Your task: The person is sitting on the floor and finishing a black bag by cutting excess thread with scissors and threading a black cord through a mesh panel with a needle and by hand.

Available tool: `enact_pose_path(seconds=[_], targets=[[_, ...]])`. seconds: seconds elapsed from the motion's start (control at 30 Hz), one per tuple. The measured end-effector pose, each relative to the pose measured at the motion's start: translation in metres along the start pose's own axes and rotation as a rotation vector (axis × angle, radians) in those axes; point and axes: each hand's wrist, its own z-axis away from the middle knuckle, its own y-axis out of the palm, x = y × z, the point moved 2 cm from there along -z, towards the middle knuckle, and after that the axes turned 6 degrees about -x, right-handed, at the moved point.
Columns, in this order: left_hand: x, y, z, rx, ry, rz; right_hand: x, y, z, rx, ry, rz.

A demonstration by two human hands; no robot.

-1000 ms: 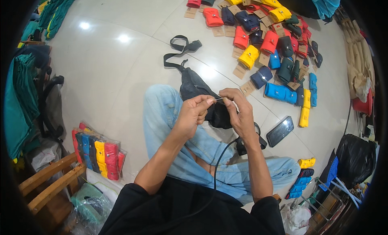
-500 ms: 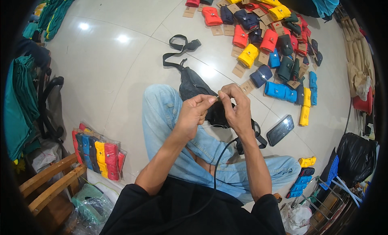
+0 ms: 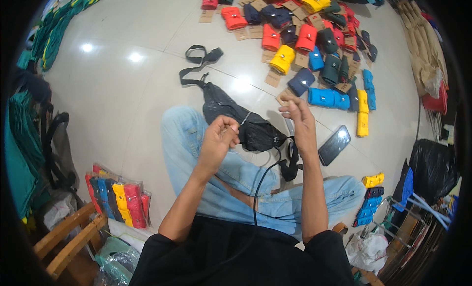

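My left hand (image 3: 219, 138) hovers above a black waist bag (image 3: 236, 116) with its fingertips pinched together. From them a thin pale string (image 3: 245, 118) sticks out over the bag. To the right, my right hand (image 3: 301, 120) is raised with its fingers bent and the tips drawn together; whatever lies between them is too small to make out. The bag rests on the tiled floor in front of my crossed legs, its strap and buckle (image 3: 213, 55) stretched toward the far left. A black cord (image 3: 256, 187) runs down across my lap.
Rolled pouches (image 3: 306, 37) in red, yellow, navy, green and blue, many with brown card tags, lie heaped at the far right. A phone (image 3: 335, 145) is beside my right knee. Wrapped pouches (image 3: 120, 200) sit left, near a wooden frame (image 3: 73, 232). A black plastic bag (image 3: 432, 168) stands right.
My hands, which met at the fingertips, have come apart, the left going left and the right going right. The pale string now shows at the left fingertips. The whole view has shifted slightly.
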Motion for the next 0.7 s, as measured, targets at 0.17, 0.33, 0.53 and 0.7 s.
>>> enact_pose_path(seconds=[0.17,0.33,0.53,0.7], targets=[[-0.028,0.011,-0.017,0.051,0.149,-0.278,-0.043,-0.096,0.036,-0.031,0.001,0.727],[-0.051,0.034,-0.024,0.026,0.354,-1.008,-0.068,-0.107,0.081,-0.041,-0.138,1.022],[-0.039,0.038,-0.027,0.037,0.661,-0.928,-0.079,-0.104,0.081,-0.077,-0.114,1.123],[-0.035,0.033,-0.008,-0.071,0.683,-0.844,-0.065,-0.09,0.087,-0.077,-0.302,1.188]])
